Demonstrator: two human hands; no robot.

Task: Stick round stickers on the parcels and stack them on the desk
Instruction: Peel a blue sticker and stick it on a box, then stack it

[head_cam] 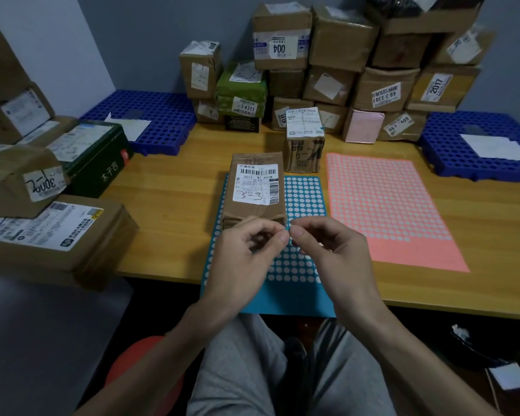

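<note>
While left hand (246,250) and right hand (327,247) pinch a barely visible sticker (289,233), likely flimsy, tacky and best held by its edge, the stiff parcel (257,190) probably lifts by its sides.

Brown parcel (257,190), white label up, lying on blue sticker sheet (300,298); pink sticker sheet (385,205) flat alongside on desk (168,190)

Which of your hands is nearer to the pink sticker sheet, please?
Right. The right hand hovers above the blue sheet, just beside the pink sticker sheet; the left hand is farther off, in front of the brown parcel.
</note>
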